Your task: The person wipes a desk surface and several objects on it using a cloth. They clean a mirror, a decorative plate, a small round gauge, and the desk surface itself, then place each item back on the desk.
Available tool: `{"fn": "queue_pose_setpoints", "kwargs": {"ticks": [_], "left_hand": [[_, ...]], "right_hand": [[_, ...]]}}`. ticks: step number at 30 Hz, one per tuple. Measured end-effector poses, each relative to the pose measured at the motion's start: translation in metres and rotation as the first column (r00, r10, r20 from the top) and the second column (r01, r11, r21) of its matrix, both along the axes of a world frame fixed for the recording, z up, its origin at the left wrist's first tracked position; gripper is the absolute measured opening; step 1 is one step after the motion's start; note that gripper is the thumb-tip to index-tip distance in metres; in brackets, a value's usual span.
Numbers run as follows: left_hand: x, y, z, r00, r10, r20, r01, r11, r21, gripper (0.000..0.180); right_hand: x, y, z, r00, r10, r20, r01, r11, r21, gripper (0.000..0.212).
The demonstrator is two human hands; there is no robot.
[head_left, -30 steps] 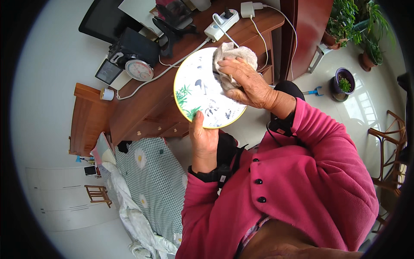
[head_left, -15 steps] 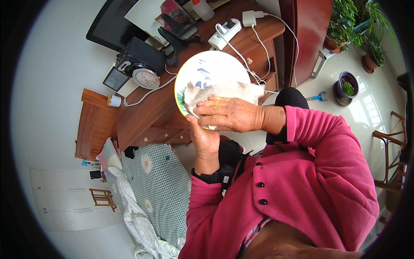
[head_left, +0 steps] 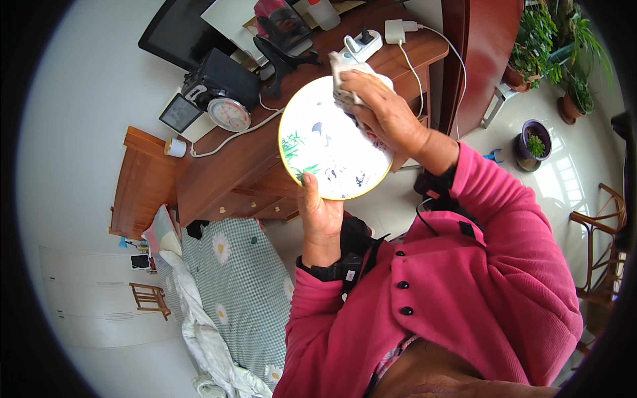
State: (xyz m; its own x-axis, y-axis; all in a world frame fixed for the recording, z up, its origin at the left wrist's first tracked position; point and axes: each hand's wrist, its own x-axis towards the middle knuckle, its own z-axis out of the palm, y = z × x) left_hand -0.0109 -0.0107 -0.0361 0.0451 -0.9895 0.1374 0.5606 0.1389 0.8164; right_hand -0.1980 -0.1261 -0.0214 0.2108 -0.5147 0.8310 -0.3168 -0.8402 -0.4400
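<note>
A round white plate [head_left: 312, 142] with a yellow rim, green leaves and dark painted figures is held up in front of me, tilted toward my view. Its lower left edge sits in my left hand [head_left: 320, 215], the thumb over the face and the other fingers hidden behind. Bunched in my right hand [head_left: 388, 113] is a pale cloth [head_left: 346, 73], pressed against the plate's upper right edge. Part of the cloth hangs past the rim, and my right hand covers some of the plate's right side.
Beyond the plate is a brown wooden desk [head_left: 229, 189] with a power strip [head_left: 363, 45], white cables, a round-dial clock or scale [head_left: 229, 114] and a black monitor [head_left: 182, 33]. A checked bed [head_left: 235, 292] lies at left; potted plants [head_left: 533, 139] and a wooden chair [head_left: 597, 232] stand at right.
My right hand has moved the cloth from the plate's lower left to its upper right edge, uncovering the painted pattern. My left hand still holds the plate.
</note>
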Motion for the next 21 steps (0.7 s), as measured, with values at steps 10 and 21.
{"fn": "queue_pose_setpoints", "kwargs": {"ticks": [10,21], "left_hand": [[-0.010,0.007,-0.013,0.993,-0.114,-0.022,0.115,0.989,0.098,0.068],[-0.005,0.014,-0.008,0.999,0.037,0.001,-0.037,0.996,0.080,0.038]], "right_hand": [[0.043,0.026,0.008,0.928,0.316,-0.199,-0.351,0.919,-0.180,0.034],[-0.018,-0.003,-0.028,0.976,-0.040,0.216,-0.070,0.877,0.476,0.034]]}}
